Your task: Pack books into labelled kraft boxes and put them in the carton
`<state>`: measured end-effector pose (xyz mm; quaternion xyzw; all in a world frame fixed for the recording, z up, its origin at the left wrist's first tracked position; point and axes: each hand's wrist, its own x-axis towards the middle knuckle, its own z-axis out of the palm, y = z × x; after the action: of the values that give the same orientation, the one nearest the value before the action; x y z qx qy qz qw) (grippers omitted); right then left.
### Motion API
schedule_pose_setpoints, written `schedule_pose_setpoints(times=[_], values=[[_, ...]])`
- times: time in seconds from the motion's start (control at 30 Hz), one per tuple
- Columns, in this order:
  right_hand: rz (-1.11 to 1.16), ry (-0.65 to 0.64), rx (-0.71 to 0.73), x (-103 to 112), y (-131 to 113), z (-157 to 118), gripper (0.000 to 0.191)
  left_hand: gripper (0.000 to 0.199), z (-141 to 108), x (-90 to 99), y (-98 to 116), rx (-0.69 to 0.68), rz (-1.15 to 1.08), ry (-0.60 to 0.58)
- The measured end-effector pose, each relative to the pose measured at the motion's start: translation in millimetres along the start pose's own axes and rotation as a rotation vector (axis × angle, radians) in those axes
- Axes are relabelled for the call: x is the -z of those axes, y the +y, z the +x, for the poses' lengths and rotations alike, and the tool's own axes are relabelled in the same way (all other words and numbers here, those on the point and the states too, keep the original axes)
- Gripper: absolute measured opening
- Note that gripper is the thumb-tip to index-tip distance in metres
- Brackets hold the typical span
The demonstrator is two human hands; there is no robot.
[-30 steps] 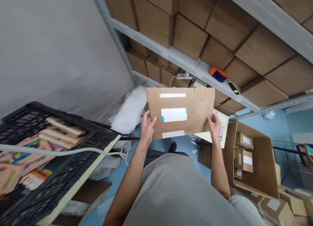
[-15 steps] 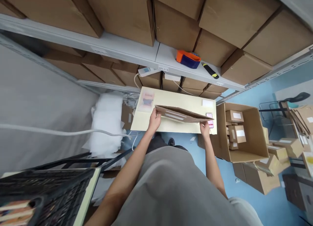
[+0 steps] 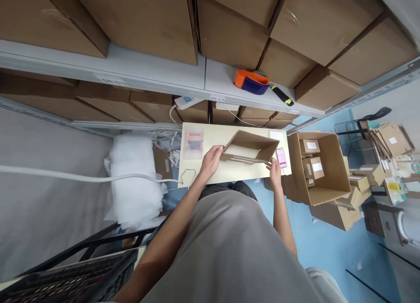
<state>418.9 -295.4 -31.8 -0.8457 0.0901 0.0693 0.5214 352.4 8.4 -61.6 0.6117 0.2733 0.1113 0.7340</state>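
Between my two hands is a cardboard box [image 3: 254, 140], opened out into a four-sided sleeve with the pale tabletop showing through it. My left hand [image 3: 210, 162] grips its left corner, thumb on top. At the near right corner, my right hand [image 3: 274, 172] pinches the cardboard edge. The box is over the cream table [image 3: 216, 177]. Just right of it lies a phone [image 3: 281, 158] with a lit pink screen. A white label sheet [image 3: 276, 135] rests behind the phone, and a clear bag with a printed item [image 3: 193, 143] lies at the table's left end.
A large open carton [image 3: 334, 193] holding small labelled boxes stands right of the table. White wrap [image 3: 133, 180] is piled at left, crossed by a cable [image 3: 98, 177]. On the shelf [image 3: 157, 71] above sit an orange-and-blue tape dispenser [image 3: 252, 81] and a utility knife [image 3: 282, 95].
The cardboard was folded nearly flat and is now spread into an open box shape. Both hands still hold its ends, slightly closer together. The view has shifted a little.
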Motion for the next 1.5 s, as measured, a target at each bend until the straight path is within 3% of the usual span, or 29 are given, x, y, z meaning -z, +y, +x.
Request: schedule_pose_setpoints(times=[0.17,0.37,0.6,0.73,0.9,1.1,1.33,1.4,1.5], values=[[-0.073,0.047,-0.006,8.5,-16.5,-7.3,0.079,0.026,4.1,-4.1,26.7,-0.169,0.24,0.013],[-0.221,0.141,0.061,8.6,-34.8,33.7,0.075,0.017,11.6,-21.5,40.2,-0.255,0.329,0.084],[-0.481,-0.005,0.175,25.9,-37.5,62.1,0.039,0.004,0.7,-32.9,36.0,-0.3,0.451,0.29],[-0.531,-0.129,0.307,39.6,-40.8,65.9,0.035,0.003,-14.4,-47.6,37.0,-0.308,0.491,0.406],[-0.568,-0.231,0.436,41.4,-39.9,82.5,0.039,0.001,-30.3,-84.0,29.3,-0.28,0.55,0.48],[-0.573,-0.36,0.538,38.1,-24.0,96.6,0.041,0.005,-46.6,-119.3,17.2,-0.247,0.701,0.436],[-0.426,-0.636,0.652,49.8,-7.9,84.9,0.063,0.022,-50.6,-119.1,14.5,-0.157,0.867,0.383],[-0.401,-0.635,0.666,54.3,-2.6,84.6,0.064,0.027,-44.9,-115.7,11.6,-0.15,0.872,0.337],[-0.422,-0.498,0.621,57.1,9.1,91.4,0.065,0.036,-33.9,-111.0,2.4,-0.137,0.869,0.329]])
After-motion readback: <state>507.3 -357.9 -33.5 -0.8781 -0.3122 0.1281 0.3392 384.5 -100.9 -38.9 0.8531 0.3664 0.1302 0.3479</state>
